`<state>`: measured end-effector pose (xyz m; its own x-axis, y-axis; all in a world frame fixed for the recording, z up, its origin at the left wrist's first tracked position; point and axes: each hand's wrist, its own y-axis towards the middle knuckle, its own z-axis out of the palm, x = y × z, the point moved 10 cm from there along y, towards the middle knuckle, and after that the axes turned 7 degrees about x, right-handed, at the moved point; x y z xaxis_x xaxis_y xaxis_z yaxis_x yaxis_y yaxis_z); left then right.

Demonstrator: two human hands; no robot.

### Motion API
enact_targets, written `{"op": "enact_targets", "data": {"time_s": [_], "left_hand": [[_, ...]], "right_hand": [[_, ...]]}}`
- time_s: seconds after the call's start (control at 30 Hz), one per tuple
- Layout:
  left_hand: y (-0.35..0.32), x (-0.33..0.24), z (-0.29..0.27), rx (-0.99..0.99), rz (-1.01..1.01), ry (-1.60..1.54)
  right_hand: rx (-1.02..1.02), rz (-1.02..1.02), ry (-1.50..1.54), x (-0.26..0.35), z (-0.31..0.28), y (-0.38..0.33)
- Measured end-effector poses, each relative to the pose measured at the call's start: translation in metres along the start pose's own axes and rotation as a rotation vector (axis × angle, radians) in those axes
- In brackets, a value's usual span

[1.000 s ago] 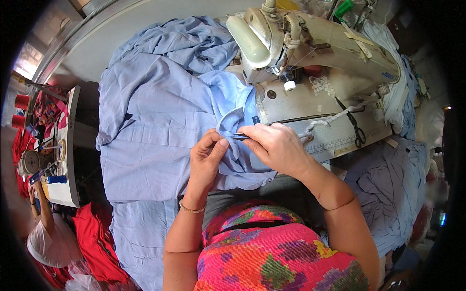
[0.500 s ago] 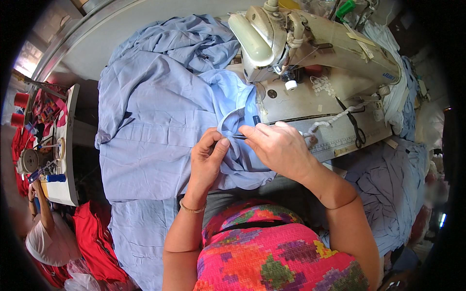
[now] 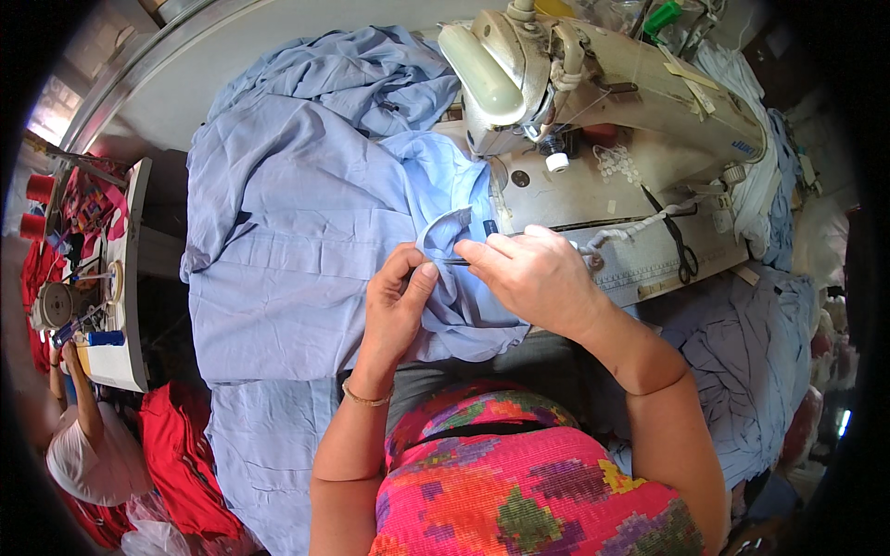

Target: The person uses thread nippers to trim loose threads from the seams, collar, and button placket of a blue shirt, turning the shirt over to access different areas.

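At one blue cloth band (image 3: 445, 225), two hands (image 3: 400, 296) (image 3: 540, 280).

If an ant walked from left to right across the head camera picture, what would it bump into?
Red spools → a blue spool → the person's left hand → the person's right hand → black scissors.

Blue fabric (image 3: 287, 269): brightly lit, soft fold shadows
Sewing machine (image 3: 649, 97): soft glare
Fisheye rim: black, edges bent
Far right: dim, blurred
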<state>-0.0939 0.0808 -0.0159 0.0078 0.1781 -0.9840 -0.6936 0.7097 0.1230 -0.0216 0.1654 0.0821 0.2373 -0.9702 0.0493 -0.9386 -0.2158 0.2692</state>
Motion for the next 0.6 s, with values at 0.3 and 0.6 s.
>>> {"op": "enact_targets", "data": {"time_s": [0.3, 0.6], "left_hand": [[0.0, -0.0017, 0.0016, 0.003, 0.0, -0.02], [0.0003, -0.0013, 0.0025, 0.016, 0.006, 0.011]], "right_hand": [[0.015, 0.013, 0.017, -0.0009, 0.001, -0.001], [0.015, 0.017, 0.031, -0.0014, 0.0024, -0.0014]]}}
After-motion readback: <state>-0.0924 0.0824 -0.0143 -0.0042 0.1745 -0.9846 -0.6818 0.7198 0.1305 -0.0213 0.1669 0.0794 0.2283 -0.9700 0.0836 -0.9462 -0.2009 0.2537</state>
